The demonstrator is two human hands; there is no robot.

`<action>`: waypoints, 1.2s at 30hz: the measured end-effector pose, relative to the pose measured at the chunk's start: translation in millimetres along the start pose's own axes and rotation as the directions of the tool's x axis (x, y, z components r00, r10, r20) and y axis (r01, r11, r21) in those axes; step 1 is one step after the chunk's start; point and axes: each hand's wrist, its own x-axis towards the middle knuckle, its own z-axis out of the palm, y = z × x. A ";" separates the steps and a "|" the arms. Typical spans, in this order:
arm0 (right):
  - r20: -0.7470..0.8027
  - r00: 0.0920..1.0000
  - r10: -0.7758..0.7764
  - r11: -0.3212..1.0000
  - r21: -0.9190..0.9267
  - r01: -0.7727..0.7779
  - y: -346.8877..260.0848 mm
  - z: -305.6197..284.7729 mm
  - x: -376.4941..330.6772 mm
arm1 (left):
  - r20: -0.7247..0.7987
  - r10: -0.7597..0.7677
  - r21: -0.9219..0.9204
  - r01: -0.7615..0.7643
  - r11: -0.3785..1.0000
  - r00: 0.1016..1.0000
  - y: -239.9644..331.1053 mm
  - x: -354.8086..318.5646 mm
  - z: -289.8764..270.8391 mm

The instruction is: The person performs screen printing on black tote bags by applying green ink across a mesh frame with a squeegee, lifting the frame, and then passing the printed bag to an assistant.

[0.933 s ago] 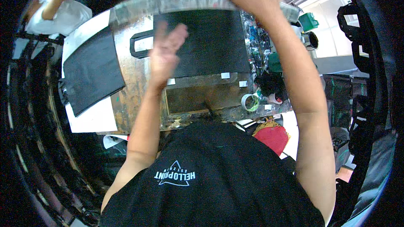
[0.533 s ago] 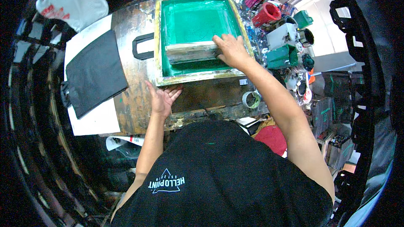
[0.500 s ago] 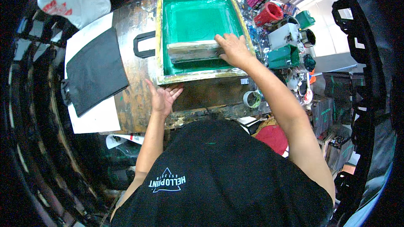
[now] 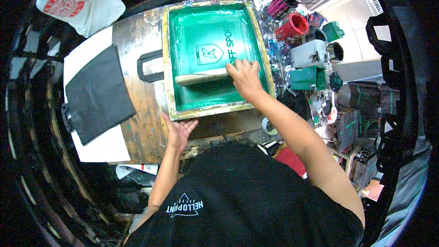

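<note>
A wood-framed printing screen [image 4: 169, 71] with green mesh lies flat on a worn, ink-stained table [image 4: 137, 123]. My right hand [image 4: 244, 77] grips the right end of a long squeegee [image 4: 201, 78] that lies across the middle of the mesh. My left hand [image 4: 179, 131] rests palm down, fingers spread, on the table at the frame's near left corner. A black strap loop [image 4: 147, 65] sticks out from under the frame's left side.
A black fabric bag [image 4: 96, 99] lies on white paper [image 4: 103, 148] at the left. A white plastic bag [image 4: 80, 0] sits at the far left. Ink tubs in red [image 4: 292, 25], white [image 4: 311, 54] and green [image 4: 304, 78] crowd the right. A tape roll [image 4: 269, 127] lies near the front edge.
The screen has come down from raised to flat over the black bag. My right hand has taken the squeegee and pushed it a little farther away across the mesh. My left hand dropped to the near corner.
</note>
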 end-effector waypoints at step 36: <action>-0.244 0.969 -0.050 0.993 -0.120 0.021 104.7 102.6 204.5 | 0.783 0.452 0.528 -0.073 -0.846 0.427 161.4 313.0 161.6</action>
